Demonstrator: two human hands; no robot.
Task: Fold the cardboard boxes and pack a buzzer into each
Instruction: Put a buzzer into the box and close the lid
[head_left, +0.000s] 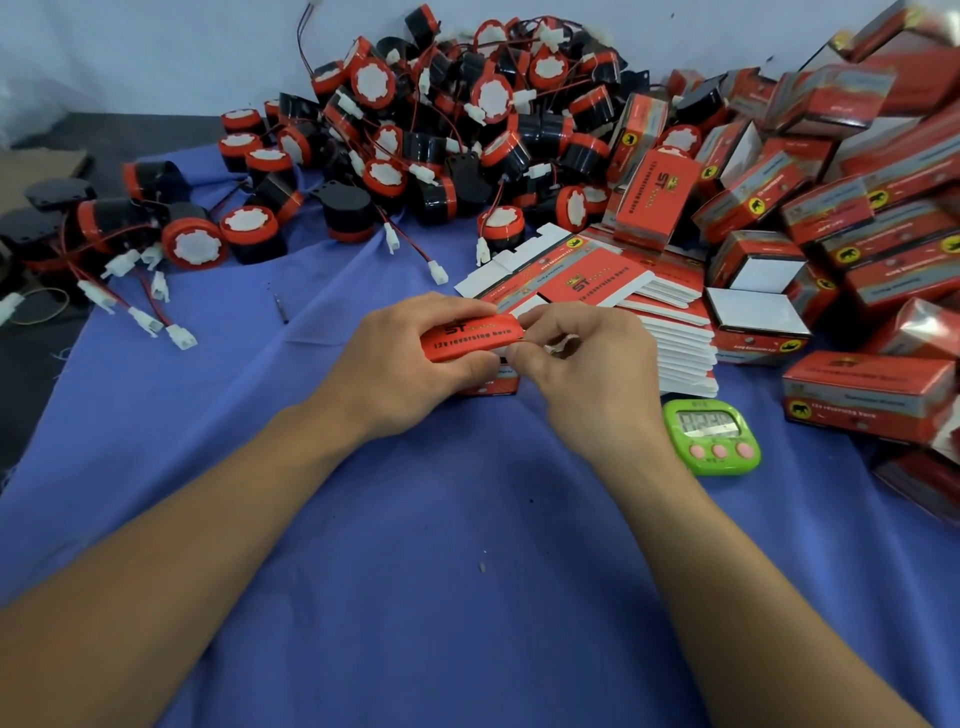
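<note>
A small red cardboard box (470, 338) printed "12v reversing horn" sits in the middle of the blue cloth, gripped around its left end by my left hand (410, 366). My right hand (587, 366) pinches the box's right end, fingers curled at a flap and something small and white. A stack of flat unfolded boxes (597, 280) lies just behind my hands. A big heap of red-and-black buzzers (415, 140) with red wires and white plugs fills the back of the table.
Folded red boxes (831, 223) pile up along the right side. A green digital timer (712, 434) lies right of my right wrist. Loose buzzers and plugs (156, 317) spread at the left. A yellow rubber band (41, 306) lies at the far left.
</note>
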